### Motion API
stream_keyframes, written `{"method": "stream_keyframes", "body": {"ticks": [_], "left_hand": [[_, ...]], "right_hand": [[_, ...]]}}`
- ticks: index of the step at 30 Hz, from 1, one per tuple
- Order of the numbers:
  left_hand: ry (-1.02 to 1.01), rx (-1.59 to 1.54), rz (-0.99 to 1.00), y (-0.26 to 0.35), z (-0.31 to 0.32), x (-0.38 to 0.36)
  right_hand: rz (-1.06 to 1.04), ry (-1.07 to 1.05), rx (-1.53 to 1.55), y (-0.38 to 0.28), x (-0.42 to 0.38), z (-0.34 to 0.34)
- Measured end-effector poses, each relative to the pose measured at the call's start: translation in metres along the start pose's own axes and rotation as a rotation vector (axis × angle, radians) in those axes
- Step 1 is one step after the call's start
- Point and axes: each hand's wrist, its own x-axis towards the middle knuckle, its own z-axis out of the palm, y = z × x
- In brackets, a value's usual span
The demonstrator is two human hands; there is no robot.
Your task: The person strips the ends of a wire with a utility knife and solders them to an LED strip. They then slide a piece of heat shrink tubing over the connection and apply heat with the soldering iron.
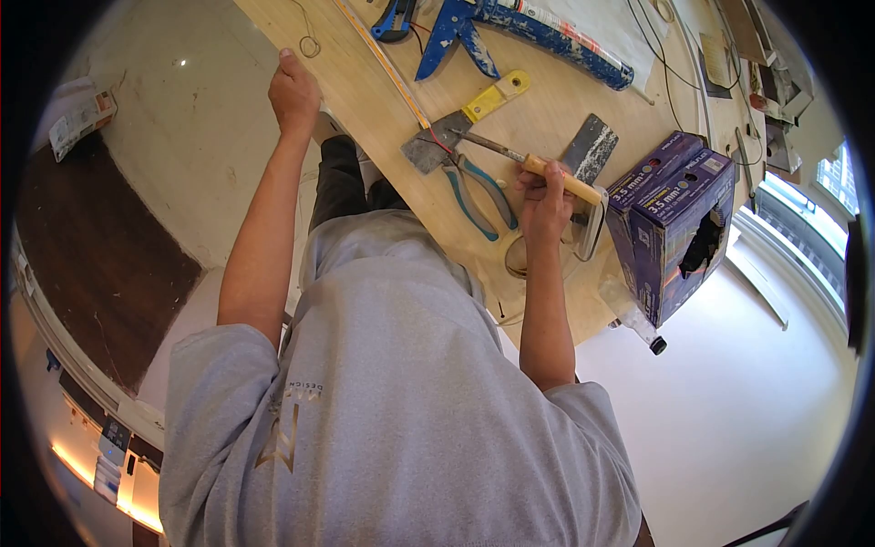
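My left hand [296, 96] is at the left edge of the table, fingers curled and thumb up; what it holds, if anything, is hidden. In my right hand [545, 205] is a soldering iron [576, 185], gripped by its wooden handle, its metal shaft pointing left. The tip is over a putty knife [497, 98] with a yellow handle and grey blade. An LED strip [383, 64] runs down to that blade, where a short red wire shows at its end. Pliers [488, 196] with blue-grey handles lie just below the blade.
A blue caulking gun [547, 38] and a blue utility knife [395, 20] lie at the table's far side. Right of my hand are a paint-stained scraper [592, 146] and a torn purple box [670, 223]. A plastic bottle [641, 326] lies by the table's edge.
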Motion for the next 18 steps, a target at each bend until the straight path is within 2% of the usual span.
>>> {"method": "stream_keyframes", "body": {"ticks": [18], "left_hand": [[0.014,0.014,-0.002,0.0032,-0.0003,-0.0021]], "right_hand": [[-0.014,-0.005,-0.029,0.0005,0.0003,-0.001]]}}
